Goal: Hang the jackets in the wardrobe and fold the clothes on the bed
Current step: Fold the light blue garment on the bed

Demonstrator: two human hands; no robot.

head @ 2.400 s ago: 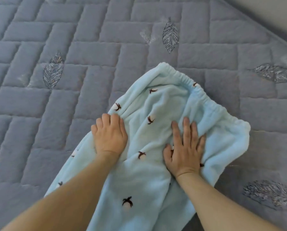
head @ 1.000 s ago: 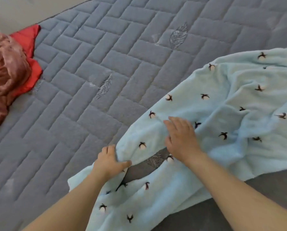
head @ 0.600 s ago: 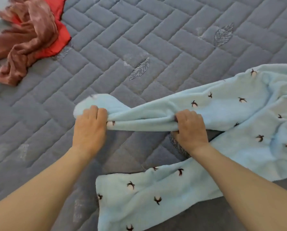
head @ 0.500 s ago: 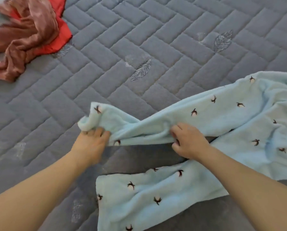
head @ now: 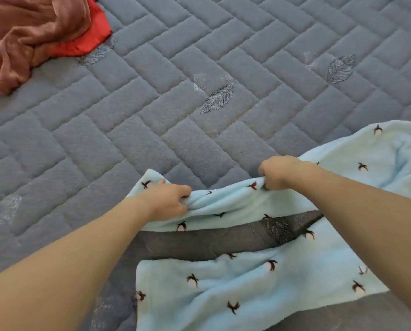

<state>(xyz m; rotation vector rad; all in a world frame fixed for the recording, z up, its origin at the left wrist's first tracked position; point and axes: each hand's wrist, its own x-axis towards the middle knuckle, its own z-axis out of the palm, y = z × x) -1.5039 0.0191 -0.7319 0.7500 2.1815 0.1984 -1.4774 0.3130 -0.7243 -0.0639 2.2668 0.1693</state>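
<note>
Light blue fleece trousers (head: 252, 278) with small dark bird prints lie on the grey quilted bed (head: 152, 103), their two legs spread apart toward the left. My left hand (head: 168, 201) grips the cuff end of the upper leg. My right hand (head: 281, 173) pinches the same leg further along, holding it a little off the bed. The lower leg lies flat near the bottom of the view. The waist end runs out of view on the right.
A crumpled rust-brown garment (head: 30, 37) lies on a red one (head: 89, 37) at the far left of the bed. Grey quilt with stitched leaf motifs (head: 217, 99) fills the space between that pile and the trousers.
Both hands have gone from pressing the trousers flat to gripping the upper leg. That leg has been pulled nearer to me and toward the lower leg. My view has shifted left.
</note>
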